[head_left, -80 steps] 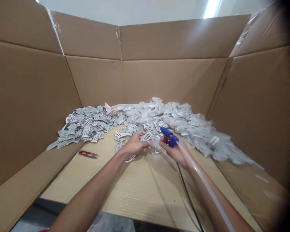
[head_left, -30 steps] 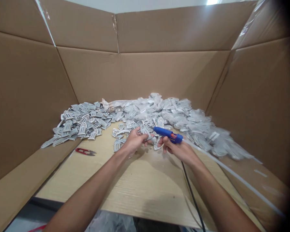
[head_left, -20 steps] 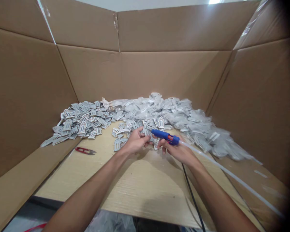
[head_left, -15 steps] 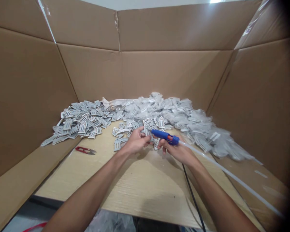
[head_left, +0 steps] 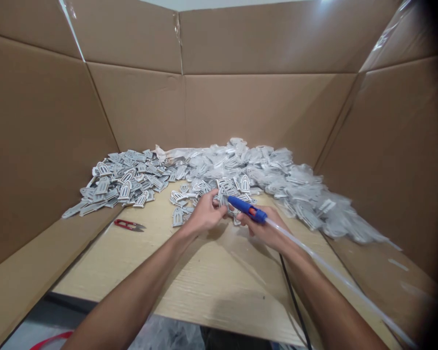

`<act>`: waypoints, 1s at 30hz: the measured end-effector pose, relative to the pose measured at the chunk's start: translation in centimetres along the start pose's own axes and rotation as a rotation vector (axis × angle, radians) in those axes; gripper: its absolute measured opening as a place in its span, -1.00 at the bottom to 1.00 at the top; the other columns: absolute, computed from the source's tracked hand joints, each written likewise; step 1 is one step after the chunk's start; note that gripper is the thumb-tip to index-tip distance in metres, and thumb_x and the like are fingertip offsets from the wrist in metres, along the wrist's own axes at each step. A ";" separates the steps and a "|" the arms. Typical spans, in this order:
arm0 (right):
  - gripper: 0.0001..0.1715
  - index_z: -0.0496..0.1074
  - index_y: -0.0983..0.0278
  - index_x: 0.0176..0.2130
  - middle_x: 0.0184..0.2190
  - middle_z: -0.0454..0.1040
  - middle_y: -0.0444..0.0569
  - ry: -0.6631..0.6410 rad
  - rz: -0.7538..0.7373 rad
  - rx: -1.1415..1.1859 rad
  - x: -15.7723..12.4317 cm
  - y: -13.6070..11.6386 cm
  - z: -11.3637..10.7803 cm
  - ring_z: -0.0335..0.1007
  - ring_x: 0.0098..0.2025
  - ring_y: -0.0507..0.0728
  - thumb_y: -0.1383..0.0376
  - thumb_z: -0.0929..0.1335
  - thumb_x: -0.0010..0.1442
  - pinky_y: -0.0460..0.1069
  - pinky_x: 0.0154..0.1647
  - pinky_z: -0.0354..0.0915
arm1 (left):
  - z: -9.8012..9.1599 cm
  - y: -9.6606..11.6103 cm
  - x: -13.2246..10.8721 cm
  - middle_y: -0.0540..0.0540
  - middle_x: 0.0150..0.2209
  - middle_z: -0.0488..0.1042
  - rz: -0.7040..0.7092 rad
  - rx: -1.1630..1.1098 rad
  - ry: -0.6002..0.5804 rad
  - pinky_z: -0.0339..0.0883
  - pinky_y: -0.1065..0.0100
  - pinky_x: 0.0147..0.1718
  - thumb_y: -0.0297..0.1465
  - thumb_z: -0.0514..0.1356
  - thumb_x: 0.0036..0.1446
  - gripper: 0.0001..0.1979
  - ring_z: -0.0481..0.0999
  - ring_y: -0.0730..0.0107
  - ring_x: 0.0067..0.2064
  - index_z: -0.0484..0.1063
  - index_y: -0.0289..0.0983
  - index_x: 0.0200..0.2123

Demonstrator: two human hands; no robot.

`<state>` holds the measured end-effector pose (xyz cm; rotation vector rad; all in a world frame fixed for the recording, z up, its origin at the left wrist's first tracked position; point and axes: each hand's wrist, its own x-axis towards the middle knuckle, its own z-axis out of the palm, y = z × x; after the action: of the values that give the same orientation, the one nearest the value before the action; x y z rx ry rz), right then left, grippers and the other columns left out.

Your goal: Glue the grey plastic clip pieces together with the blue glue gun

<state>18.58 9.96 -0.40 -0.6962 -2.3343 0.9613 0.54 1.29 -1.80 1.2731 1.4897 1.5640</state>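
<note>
Between the thumb and fingers of my left hand (head_left: 206, 214) is a small grey arched window-shaped piece (head_left: 222, 197), held up above the table. My right hand (head_left: 264, 226) is closed round a blue hot glue gun (head_left: 248, 209), its tip at the right side of that piece. A long translucent glue stick (head_left: 314, 260) runs out of the gun's back toward the lower right. Just beyond both hands lies a small heap of similar grey pieces (head_left: 177, 216), partly hidden by my fingers.
A pile of loose grey pieces (head_left: 124, 177) lies at the back left. Plastic-wrapped pieces (head_left: 299, 189) are heaped along the back and right. Red thread snips (head_left: 129, 225) rest on the wooden table (head_left: 182, 287). A black cord (head_left: 294, 299) hangs over the front edge. Cardboard walls (head_left: 259, 107) enclose the table.
The glue gun has tilted more steeply and shifted slightly left and down, its tip staying by the grey piece. The glue stick's rear end has swung lower. My left hand has barely moved.
</note>
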 end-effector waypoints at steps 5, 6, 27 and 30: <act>-0.65 0.61 0.25 -0.31 -0.48 0.58 -0.05 -0.035 -0.152 -0.191 -0.1 -0.4 -0.2 0.45 -0.45 0.12 0.06 0.37 0.25 -0.07 -0.43 0.20 | -0.1 0.5 -0.4 0.07 -0.53 0.42 -0.029 0.093 0.014 0.03 0.53 -0.64 -0.50 0.29 0.07 -0.79 0.36 0.56 -0.59 0.42 -0.29 -0.18; -0.66 0.59 0.25 -0.32 -0.45 0.59 -0.04 -0.033 -0.169 -0.226 -0.1 -0.3 -0.1 0.46 -0.43 0.13 0.07 0.37 0.26 -0.07 -0.41 0.20 | -0.2 0.6 -0.4 0.07 -0.53 0.42 -0.035 0.091 0.013 0.04 0.53 -0.63 -0.50 0.29 0.07 -0.79 0.37 0.55 -0.59 0.42 -0.29 -0.19; -0.46 0.52 0.23 -0.30 -0.21 0.63 -0.04 0.279 0.126 1.068 1.2 -0.2 -0.2 0.55 -0.39 0.05 -0.09 0.60 -0.08 -0.12 -0.48 0.42 | 0.5 1.4 -1.0 0.01 -0.61 0.43 -0.179 0.079 -0.228 -0.06 0.46 -0.66 -0.34 0.29 0.07 -0.85 0.19 0.60 -0.67 0.40 -0.28 -0.44; -0.45 0.47 0.25 -0.36 -0.40 0.58 -0.09 0.256 0.177 0.909 1.1 0.4 -0.3 0.36 -0.62 -0.04 -0.12 0.58 -0.04 -0.15 -0.73 0.15 | 0.8 1.5 -0.5 -0.03 -0.56 0.48 -0.145 -0.057 -0.073 0.04 0.47 -0.62 -0.30 0.31 0.08 -0.80 0.28 0.57 -0.61 0.38 -0.28 -0.43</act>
<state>18.06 10.99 -0.26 -0.5813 -1.3922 1.7100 1.68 0.84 -0.57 1.1514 1.4484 1.4408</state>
